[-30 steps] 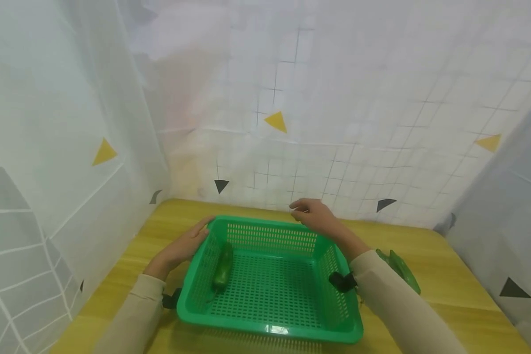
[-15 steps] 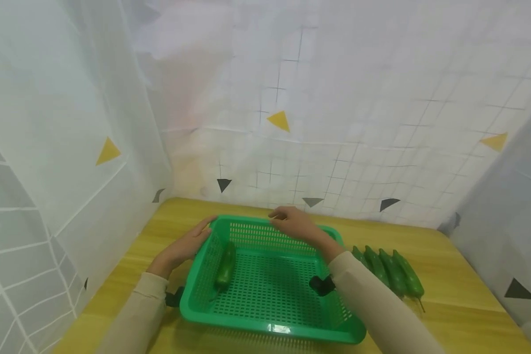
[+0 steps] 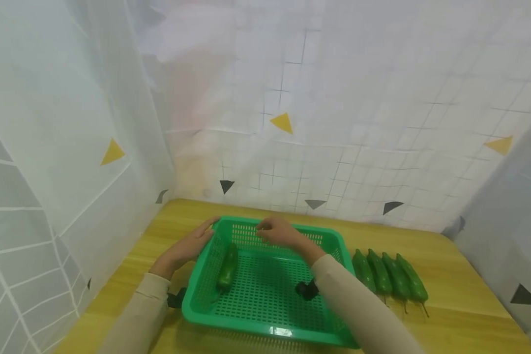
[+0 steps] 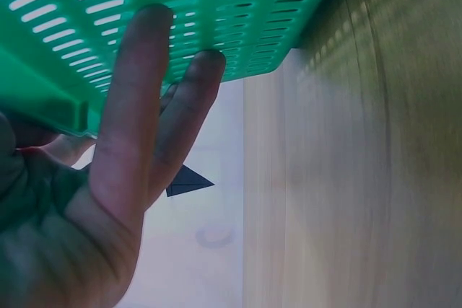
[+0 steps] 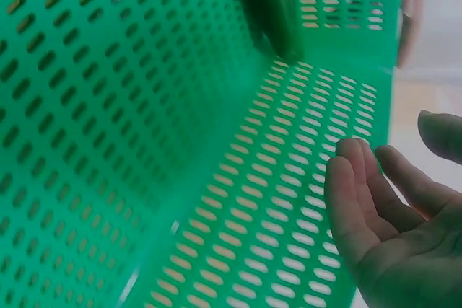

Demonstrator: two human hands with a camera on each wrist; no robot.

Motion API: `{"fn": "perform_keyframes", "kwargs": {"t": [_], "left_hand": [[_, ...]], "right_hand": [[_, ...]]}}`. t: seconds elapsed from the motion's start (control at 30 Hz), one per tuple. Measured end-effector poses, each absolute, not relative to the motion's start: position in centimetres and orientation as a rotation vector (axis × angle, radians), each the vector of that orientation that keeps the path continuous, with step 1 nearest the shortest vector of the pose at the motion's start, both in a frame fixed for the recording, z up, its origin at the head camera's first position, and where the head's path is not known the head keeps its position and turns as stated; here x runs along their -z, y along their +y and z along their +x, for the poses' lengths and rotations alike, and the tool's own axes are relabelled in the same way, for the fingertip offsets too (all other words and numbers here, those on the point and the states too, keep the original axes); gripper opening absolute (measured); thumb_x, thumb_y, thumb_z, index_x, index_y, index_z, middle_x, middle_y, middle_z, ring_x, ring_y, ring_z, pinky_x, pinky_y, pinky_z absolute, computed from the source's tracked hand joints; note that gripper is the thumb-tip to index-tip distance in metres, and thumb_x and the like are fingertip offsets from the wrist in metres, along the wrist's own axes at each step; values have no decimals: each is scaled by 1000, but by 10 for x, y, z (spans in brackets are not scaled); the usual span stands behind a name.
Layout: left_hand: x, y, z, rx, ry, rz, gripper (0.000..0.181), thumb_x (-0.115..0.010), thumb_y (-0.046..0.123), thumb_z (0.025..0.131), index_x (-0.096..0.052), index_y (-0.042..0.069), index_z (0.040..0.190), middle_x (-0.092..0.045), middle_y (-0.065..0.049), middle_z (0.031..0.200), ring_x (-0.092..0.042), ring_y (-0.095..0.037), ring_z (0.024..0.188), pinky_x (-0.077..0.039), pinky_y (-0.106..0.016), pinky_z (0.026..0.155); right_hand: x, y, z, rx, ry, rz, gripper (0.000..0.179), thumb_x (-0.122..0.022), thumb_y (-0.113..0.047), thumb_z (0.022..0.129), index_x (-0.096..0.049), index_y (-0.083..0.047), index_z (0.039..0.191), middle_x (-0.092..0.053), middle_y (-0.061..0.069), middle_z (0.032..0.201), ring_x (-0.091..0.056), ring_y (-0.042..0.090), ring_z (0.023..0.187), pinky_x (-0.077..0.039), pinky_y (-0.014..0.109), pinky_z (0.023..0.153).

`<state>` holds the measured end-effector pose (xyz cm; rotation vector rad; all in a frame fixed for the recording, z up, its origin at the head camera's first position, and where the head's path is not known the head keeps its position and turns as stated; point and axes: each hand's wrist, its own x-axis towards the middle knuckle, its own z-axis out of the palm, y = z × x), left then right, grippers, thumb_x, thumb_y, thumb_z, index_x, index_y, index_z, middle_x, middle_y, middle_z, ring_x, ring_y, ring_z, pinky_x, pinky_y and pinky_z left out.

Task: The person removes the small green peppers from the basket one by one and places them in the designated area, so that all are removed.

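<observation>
Swinging in from the basket's far right corner, the right hand (image 3: 280,233) now hangs over the far wall of the green basket (image 3: 265,327), fingers loosely curled, its grip holding nothing. Left hand (image 3: 187,247), fingers straight, presses flat against the basket's left outer wall, as the left wrist view confirms. One green pepper (image 3: 227,268) lies inside along the left wall. Four more peppers (image 3: 387,276) lie side by side on the counter (image 3: 460,305) just right of the basket, toward its right edge.
</observation>
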<state>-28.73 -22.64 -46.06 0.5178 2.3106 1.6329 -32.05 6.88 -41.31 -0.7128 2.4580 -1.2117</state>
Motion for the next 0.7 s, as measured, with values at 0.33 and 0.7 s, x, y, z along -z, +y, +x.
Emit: {"fn": "perform_keyframes", "kwargs": {"t": [0.33,0.7], "left_hand": [[460,-226,-287,-1631,2325,487,50,-28,27,114,-19,21,163,-55,-19,107,-61,-23,77,-55,-42,78],[458,-227,-283,-1628,2311,518,52,-26,27,114,-14,17,164,-49,-23,129,-63,-26,91,-54,-41,82]], "right_hand": [[437,47,-322,1124,2422,-660,32,-61,-16,101,-66,5,124,-69,12,107,-67,25,94,-58,40,80],[459,21,-309,984,2404,-672,26,-65,-16,99,-70,6,111,-71,11,89,-69,24,81,-58,35,70]]}}
